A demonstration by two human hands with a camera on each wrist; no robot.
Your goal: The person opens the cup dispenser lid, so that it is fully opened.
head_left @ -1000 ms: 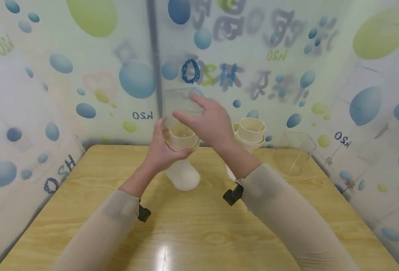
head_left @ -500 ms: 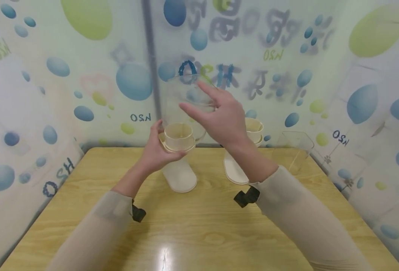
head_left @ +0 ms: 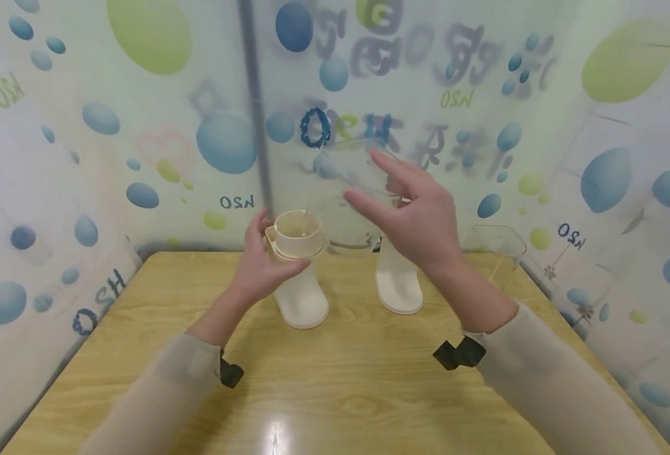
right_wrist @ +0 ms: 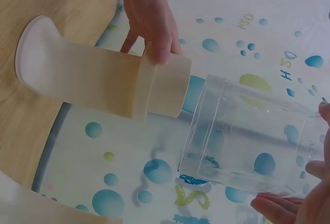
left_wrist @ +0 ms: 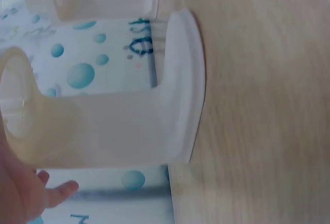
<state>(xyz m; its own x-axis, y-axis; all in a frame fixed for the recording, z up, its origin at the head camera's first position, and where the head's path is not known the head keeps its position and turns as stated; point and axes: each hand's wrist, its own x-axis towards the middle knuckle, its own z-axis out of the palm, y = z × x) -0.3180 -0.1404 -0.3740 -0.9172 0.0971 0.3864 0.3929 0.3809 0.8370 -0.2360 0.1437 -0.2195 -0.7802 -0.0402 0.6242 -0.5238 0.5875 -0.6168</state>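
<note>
My left hand (head_left: 261,259) grips the collar of a cream plastic stand (head_left: 303,303), thumb in front and fingers behind. The stand is upright on the table, with a round ring at its top and a flat rounded foot. In my right hand (head_left: 417,212) is a clear plastic container (head_left: 349,183), held between spread thumb and fingers. The right wrist view shows the container (right_wrist: 247,136) just apart from the stand's ring (right_wrist: 170,84), its rimmed end facing the ring. The left wrist view shows the stand's column (left_wrist: 103,131) and the fingers of my left hand (left_wrist: 26,195).
A second cream stand (head_left: 397,284) is to the right, its top hidden behind my right hand and the container. Another clear container (head_left: 500,253) stands at the table's back right. Patterned walls (head_left: 198,158) enclose the wooden table (head_left: 335,392) at the back and sides.
My right hand has moved right with the clear container, away from above the held stand's ring. The left hand keeps its grip on the stand.
</note>
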